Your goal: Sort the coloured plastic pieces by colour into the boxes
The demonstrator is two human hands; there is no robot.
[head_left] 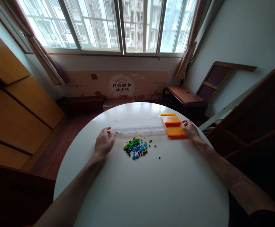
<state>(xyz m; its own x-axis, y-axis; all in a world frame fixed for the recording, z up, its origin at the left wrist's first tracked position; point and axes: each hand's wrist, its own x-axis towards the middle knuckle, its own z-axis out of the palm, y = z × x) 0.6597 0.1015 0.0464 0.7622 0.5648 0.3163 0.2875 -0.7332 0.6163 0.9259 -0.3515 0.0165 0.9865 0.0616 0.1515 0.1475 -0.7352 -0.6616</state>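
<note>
A clear plastic box with several compartments (139, 125) lies across the far part of a round white table (142, 189). My left hand (103, 142) rests at the box's left end, fingers touching its corner. An orange tray or lid (172, 125) lies at the box's right end, and my right hand (189, 129) holds its right edge. In front of the box sits a small heap of tiny green, blue and brown bricks (136, 147), with a few stray ones to its right (159, 157).
Behind the table a low wooden bench (184, 94) stands under a wide window (118, 25). A wooden frame (219, 78) leans on the right wall. Wooden cabinets (14, 110) line the left side. A printed board (122, 85) runs along the wall.
</note>
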